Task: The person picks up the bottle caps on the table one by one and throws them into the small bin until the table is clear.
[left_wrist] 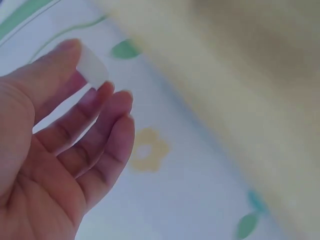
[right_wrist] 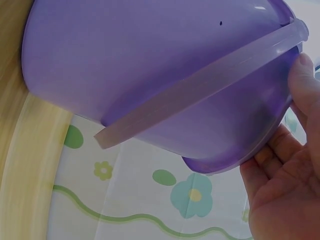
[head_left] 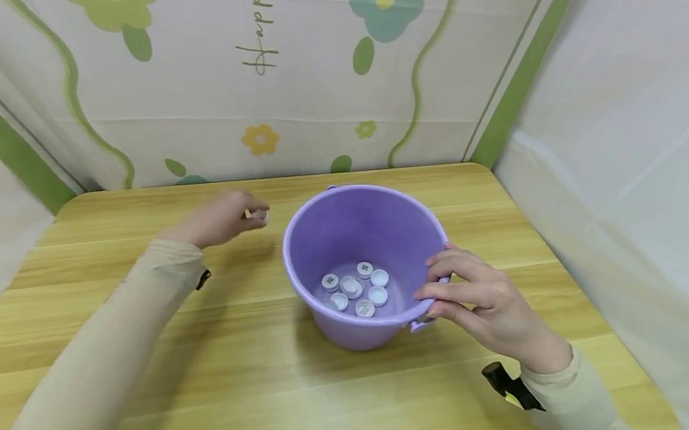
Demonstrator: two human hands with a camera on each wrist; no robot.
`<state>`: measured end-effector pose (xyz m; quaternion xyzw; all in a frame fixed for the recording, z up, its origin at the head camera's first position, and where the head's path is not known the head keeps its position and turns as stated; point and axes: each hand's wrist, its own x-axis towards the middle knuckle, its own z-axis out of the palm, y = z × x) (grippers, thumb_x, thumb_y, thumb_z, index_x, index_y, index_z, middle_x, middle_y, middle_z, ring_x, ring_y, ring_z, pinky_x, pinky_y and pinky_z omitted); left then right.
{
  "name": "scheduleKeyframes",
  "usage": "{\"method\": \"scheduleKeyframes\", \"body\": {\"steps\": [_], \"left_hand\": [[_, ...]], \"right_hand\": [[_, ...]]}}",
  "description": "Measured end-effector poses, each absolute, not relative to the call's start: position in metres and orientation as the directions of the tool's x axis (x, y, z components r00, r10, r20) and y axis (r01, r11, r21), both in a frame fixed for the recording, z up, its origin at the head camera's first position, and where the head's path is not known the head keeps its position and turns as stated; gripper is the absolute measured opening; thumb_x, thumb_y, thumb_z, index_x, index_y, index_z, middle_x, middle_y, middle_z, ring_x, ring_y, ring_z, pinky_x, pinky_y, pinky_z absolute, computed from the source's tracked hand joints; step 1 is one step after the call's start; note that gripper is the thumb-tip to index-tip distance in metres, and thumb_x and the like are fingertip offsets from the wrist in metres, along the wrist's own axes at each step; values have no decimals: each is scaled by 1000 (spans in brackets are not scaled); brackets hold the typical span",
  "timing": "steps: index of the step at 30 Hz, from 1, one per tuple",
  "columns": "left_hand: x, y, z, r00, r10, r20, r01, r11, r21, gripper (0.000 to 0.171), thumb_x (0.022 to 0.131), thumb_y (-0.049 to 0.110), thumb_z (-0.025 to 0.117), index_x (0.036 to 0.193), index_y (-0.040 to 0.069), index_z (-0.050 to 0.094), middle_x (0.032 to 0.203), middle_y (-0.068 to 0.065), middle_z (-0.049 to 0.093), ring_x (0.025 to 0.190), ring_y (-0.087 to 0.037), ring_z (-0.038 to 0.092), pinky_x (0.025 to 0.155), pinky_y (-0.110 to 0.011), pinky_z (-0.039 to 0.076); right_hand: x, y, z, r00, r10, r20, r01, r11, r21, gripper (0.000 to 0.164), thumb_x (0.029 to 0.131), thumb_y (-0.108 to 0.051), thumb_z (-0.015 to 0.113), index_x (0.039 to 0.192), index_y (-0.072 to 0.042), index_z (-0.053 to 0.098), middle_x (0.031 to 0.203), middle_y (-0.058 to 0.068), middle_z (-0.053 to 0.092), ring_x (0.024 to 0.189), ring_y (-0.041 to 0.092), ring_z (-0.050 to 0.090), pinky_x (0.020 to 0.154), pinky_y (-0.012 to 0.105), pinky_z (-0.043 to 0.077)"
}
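A purple bucket point(head_left: 309, 307) stands upright on the wooden table, its inside facing the head view. Several round white bottle caps point(head_left: 365, 308) lie on its bottom; some show a small printed square on top. To the left of the bucket, above the table, my left hand point(head_left: 222, 219) pinches a white bottle cap point(left_wrist: 92, 67) between thumb and fingertips. My right hand point(head_left: 480, 292) grips the bucket's rim on the right side, with the thumb outside. In the right wrist view the bucket's handle point(right_wrist: 200, 85) hangs down across its outer wall.
The light wooden table point(head_left: 263, 413) spreads around the bucket on all sides. Behind it rises a white cloth point(head_left: 187, 99) printed with flowers and green lines. Plain white sheets flank the table at the left and right. A black strap point(head_left: 513, 388) sits at the right wrist.
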<state>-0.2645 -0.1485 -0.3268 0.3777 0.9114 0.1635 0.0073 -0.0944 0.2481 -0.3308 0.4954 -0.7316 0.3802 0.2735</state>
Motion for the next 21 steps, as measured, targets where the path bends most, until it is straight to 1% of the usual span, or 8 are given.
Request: {"method": "scheduleKeyframes", "body": {"steps": [2, 4, 6, 8, 12, 16, 17, 21], "left_hand": [[-257, -148, -304, -702, 699, 132, 704, 655, 276, 5, 92, 10, 71, 95, 6, 72, 87, -6, 65, 77, -20, 60, 70, -38, 51], [-248, -147, -284, -697, 702, 146, 714, 660, 235, 10, 92, 12, 72, 100, 6, 73, 86, -5, 64, 75, -19, 58, 68, -37, 50], [-238, -144, -264, -693, 705, 152, 719, 664, 204, 21, 91, 14, 74, 110, 5, 74, 94, -6, 66, 79, -19, 61, 71, -37, 51], [-228, -141, -249, -676, 719, 164, 737, 651, 182, 25, 90, 16, 75, 113, 7, 74, 98, -5, 66, 79, -18, 62, 71, -37, 52], [-209, -128, -226, -608, 765, 213, 793, 599, 116, 24, 89, 16, 76, 112, 10, 74, 102, -3, 67, 83, -19, 63, 73, -39, 52], [-193, -109, -210, -542, 811, 221, 838, 540, 76, 25, 89, 15, 76, 113, 11, 74, 106, -2, 68, 94, -22, 65, 80, -43, 53], [-190, -105, -208, -522, 824, 219, 851, 521, 69, 26, 88, 16, 76, 114, 12, 74, 106, -2, 68, 94, -21, 65, 81, -42, 53], [-180, -83, -201, -443, 875, 195, 895, 443, 44, 25, 88, 15, 76, 113, 13, 73, 99, -2, 65, 87, -19, 64, 76, -38, 54]], "right_hand": [[-95, 248, -331, -356, -516, 780, -934, 217, -283, 22, 95, -24, 66, 98, -4, 76, 97, 11, 65, 108, 27, 57, 113, 48, 31], [-95, 248, -331, -354, -515, 781, -935, 217, -280, 22, 95, -24, 65, 98, -4, 76, 97, 11, 65, 108, 27, 57, 113, 48, 31], [-95, 248, -331, -354, -514, 781, -935, 218, -281, 22, 95, -24, 65, 98, -4, 76, 97, 11, 65, 108, 27, 57, 113, 48, 31], [-95, 247, -331, -355, -515, 780, -934, 219, -281, 22, 95, -24, 65, 98, -5, 76, 97, 11, 65, 108, 27, 57, 113, 48, 31], [-95, 247, -331, -356, -517, 778, -934, 217, -283, 22, 95, -24, 65, 98, -5, 76, 97, 11, 65, 108, 27, 56, 113, 48, 31], [-95, 248, -332, -351, -518, 780, -936, 215, -279, 22, 95, -24, 65, 98, -5, 76, 97, 11, 65, 108, 27, 57, 113, 47, 32], [-95, 248, -332, -351, -518, 780, -936, 215, -278, 22, 95, -24, 65, 98, -5, 76, 97, 11, 65, 108, 27, 57, 113, 47, 32], [-95, 247, -332, -348, -518, 781, -937, 218, -274, 22, 95, -24, 65, 98, -5, 76, 97, 11, 65, 108, 27, 57, 113, 48, 32]]}}
